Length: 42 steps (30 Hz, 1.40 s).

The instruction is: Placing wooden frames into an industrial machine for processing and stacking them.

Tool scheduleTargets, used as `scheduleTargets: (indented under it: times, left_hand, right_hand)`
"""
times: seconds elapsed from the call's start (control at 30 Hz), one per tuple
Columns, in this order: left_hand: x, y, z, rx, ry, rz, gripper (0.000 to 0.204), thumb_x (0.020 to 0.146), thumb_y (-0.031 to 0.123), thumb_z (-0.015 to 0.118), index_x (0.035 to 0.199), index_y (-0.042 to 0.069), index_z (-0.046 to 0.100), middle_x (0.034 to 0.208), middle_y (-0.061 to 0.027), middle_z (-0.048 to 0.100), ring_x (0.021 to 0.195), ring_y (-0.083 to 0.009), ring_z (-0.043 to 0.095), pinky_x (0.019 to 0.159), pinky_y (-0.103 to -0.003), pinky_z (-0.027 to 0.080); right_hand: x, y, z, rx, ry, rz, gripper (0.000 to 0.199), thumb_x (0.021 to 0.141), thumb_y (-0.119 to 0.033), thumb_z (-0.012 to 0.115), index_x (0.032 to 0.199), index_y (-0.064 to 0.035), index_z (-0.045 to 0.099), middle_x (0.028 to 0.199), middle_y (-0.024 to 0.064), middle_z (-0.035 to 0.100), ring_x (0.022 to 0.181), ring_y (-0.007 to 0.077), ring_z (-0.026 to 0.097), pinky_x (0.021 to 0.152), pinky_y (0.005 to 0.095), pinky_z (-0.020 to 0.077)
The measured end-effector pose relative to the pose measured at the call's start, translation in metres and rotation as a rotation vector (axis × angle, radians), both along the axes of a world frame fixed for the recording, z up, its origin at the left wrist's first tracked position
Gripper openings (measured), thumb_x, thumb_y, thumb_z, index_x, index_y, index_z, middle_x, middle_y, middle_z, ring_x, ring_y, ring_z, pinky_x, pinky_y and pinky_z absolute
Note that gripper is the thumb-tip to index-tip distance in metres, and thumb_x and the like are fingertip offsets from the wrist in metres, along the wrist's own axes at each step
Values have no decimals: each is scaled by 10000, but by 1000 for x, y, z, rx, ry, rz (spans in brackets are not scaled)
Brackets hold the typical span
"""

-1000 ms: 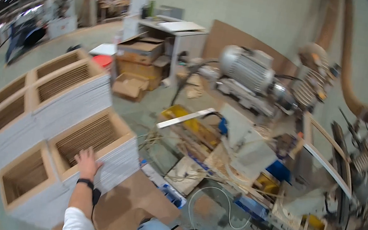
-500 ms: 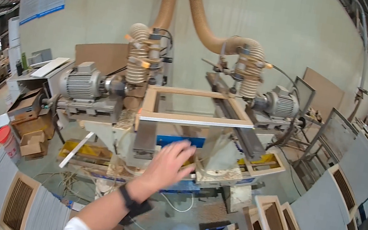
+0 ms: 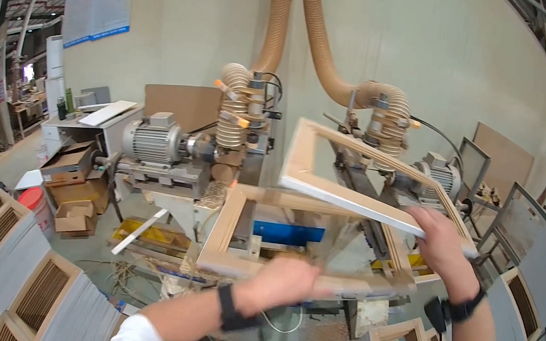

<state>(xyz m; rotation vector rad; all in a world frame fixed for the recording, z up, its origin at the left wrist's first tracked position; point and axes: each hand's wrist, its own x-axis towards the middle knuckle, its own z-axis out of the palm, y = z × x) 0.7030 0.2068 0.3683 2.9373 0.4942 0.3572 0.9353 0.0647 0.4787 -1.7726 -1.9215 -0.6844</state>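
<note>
Your right hand (image 3: 438, 237) grips the upper frame (image 3: 356, 198) by its white near edge, toward the right end, fingers wrapped over it. Upper frame is up over the right half of the machine (image 3: 287, 233). Its long axis runs left to right, slanted: left end higher in view, right end lower, white edge facing you. Your left hand (image 3: 282, 282) is at the near edge of the lower frame (image 3: 222, 227); it's blurred, can't tell if the fingers are closed on it or loose. Lower frame is at the front of the machine, long axis left to right, about level, near edge toward you. Can't tell if the two frames touch, or if the lower one rests on the machine.

Sawdust (image 3: 328, 335) lies on the floor in front of the machine. White strip (image 3: 139, 231) slants at the machine's left front. Red bucket (image 3: 32, 200) and cardboard box (image 3: 75, 217) are farther left of it. Frame stacks: one left-front of the machine (image 3: 82, 301), another right-front (image 3: 510, 336). Pale wall (image 3: 203, 27) behind the machine, poster (image 3: 99, 5) on its left part.
</note>
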Motion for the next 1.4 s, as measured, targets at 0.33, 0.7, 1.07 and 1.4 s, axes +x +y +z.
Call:
scheduleTargets:
  times: [0.33,0.7,1.07,1.4]
  left_hand:
    - [-269,-113,-150,-102,-42,359,384,790,449,628,898,83,579,674,-149,556,566,-357,575,509,-445,459]
    - [-434,-93,-206,-172,-170,1135,593,746,611,601,837,25,605,724,-206,609,604,-384,596,563,-468,496]
    - [-577,30,-272,10,-9,1586,611,807,636,496,826,34,604,755,-199,629,738,-367,626,646,-452,504]
    - [-630,36,-285,478,96,1610,573,738,603,577,820,45,681,881,-83,592,927,-256,551,817,-393,413]
  right_hand:
    - [8,195,-105,-37,-133,13,212,786,-98,493,964,-140,601,825,107,616,846,310,605,702,416,482]
    - [37,266,-144,-42,138,-3,257,780,-77,471,983,-54,626,950,182,625,921,347,585,805,399,445]
    - [-43,163,-211,-53,18,-96,804,760,19,638,1438,-198,265,1464,115,242,1356,313,237,1094,485,283]
    - [-29,-38,-276,-257,-178,-347,580,805,-286,680,1251,25,482,1277,258,469,1142,357,490,930,425,425]
